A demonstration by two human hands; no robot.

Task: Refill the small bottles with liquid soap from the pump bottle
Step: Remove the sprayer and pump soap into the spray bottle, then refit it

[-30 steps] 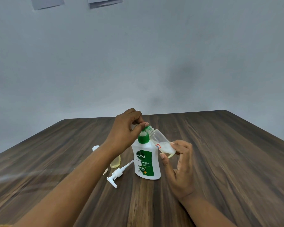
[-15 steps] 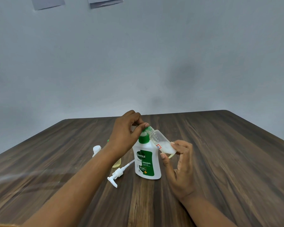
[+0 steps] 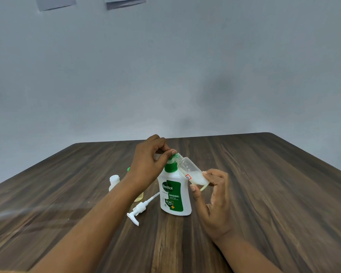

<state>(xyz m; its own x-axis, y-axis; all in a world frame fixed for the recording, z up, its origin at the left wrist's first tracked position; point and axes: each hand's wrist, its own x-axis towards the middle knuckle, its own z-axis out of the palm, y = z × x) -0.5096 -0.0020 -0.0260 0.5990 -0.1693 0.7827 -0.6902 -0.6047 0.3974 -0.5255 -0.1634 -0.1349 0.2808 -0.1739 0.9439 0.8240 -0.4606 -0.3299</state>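
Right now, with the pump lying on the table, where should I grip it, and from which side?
Grip the pump at its thick white collar, coming from above. It lies flat on the table, so the collar is the widest part facing up. The thin tube points toward the bottle and is probably soapy, and the spout is flat.

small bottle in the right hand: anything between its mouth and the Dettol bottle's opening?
Yes: a green cap sits at the small bottle's mouth, pinched by the left hand's fingers. The pump is out, lying on the table left of the Dettol bottle, so its neck looks open.
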